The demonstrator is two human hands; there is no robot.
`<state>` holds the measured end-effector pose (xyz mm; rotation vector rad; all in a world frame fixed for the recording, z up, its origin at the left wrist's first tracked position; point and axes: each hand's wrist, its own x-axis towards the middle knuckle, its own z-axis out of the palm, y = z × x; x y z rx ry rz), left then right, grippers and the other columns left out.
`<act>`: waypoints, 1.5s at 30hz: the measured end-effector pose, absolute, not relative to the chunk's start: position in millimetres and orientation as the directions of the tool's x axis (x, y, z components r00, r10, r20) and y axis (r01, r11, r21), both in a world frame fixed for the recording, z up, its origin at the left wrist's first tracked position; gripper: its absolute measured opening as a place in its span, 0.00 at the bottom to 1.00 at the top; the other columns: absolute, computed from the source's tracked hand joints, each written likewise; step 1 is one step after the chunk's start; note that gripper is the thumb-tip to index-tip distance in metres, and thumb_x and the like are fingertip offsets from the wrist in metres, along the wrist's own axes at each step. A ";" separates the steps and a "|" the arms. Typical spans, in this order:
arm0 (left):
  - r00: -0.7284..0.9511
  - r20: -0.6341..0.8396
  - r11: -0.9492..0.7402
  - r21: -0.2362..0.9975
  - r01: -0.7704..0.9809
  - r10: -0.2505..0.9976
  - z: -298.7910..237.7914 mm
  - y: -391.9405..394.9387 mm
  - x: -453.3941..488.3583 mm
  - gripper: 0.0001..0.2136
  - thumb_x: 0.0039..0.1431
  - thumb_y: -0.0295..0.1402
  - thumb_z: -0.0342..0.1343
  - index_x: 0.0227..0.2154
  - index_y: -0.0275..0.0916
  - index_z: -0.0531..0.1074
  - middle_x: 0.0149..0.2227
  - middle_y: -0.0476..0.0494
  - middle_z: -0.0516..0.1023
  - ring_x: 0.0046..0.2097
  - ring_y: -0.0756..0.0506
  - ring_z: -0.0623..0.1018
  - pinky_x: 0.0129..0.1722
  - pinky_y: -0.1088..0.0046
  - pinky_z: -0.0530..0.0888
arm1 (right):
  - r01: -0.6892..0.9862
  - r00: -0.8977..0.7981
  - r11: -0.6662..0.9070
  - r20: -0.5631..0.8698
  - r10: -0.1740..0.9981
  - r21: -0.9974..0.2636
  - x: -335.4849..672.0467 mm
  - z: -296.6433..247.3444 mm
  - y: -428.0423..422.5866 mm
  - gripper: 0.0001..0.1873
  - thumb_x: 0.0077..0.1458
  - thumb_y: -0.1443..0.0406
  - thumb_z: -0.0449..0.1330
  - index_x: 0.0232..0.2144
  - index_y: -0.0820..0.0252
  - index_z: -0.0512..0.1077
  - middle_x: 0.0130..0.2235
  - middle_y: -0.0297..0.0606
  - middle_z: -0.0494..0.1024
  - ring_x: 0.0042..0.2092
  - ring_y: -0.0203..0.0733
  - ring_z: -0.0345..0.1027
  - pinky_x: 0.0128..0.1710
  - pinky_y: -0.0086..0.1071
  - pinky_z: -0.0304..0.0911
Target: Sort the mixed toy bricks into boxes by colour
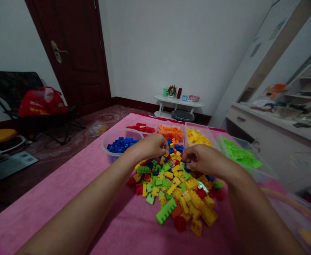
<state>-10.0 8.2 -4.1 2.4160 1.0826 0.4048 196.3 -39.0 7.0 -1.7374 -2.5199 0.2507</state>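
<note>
Reaching into the far part of a mixed heap of toy building bricks [167, 183], we have both hands at work close together. Our left hand [156, 146] is curled, its thumb and fingers drawn close together above the bricks; we cannot tell whether a piece is pinched there. Our right hand [208, 160] is bent down at the heap's right side, thumb and forefinger a little apart near some blue pieces, and whether it holds one we cannot tell either.

Between our forearms the heap spreads toward us, mostly yellow and lime green, with red and blue mixed in. At its near edge lie a long green brick [166, 211], a red brick [180, 223] and a yellow brick [196, 227].

Around the far side stand clear plastic containers of sorted bricks. A round tub beyond our left forearm holds blue bricks [119, 144]; next come red bricks [140, 127], orange bricks [171, 131] and yellow bricks [196, 136], then, beyond our right hand, green bricks [238, 154]. Everything rests on a pink cloth [65, 205].

Farther off, we see a low white table [180, 101] against the wall, a dark wooden door [75, 53], a folding chair bearing a red bag [42, 102], and a pale dresser [253, 132] on the right.
</note>
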 end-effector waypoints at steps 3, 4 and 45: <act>0.777 -0.072 -0.587 0.612 0.530 0.625 -7.8 -1.1 -1.5 0.09 0.47 0.30 0.56 0.33 0.36 0.77 0.29 0.46 0.78 0.28 0.51 0.73 0.27 0.80 0.65 | 0.917 -0.366 0.331 -0.140 0.920 -0.223 209.8 20.0 -49.3 0.09 0.37 0.69 0.62 0.26 0.53 0.76 0.26 0.31 0.76 0.27 0.36 0.66 0.24 0.26 0.53; 0.816 -0.093 -0.612 0.614 0.498 0.570 -8.7 -4.9 1.8 0.12 0.44 0.31 0.59 0.35 0.38 0.76 0.31 0.47 0.78 0.29 0.51 0.74 0.28 0.80 0.65 | 0.918 -0.362 0.319 -0.172 0.916 -0.235 210.0 22.1 -53.3 0.10 0.36 0.70 0.62 0.26 0.53 0.76 0.25 0.30 0.76 0.26 0.36 0.66 0.23 0.25 0.53; 0.423 0.431 -0.550 0.808 0.213 0.797 -12.9 -2.5 27.8 0.15 0.46 0.28 0.59 0.40 0.35 0.74 0.42 0.42 0.77 0.38 0.47 0.76 0.36 0.73 0.74 | -0.527 -0.295 -0.290 -0.148 0.944 -0.799 184.6 -20.2 -27.2 0.19 0.57 0.51 0.48 0.38 0.60 0.64 0.25 0.35 0.72 0.21 0.33 0.67 0.15 0.23 0.61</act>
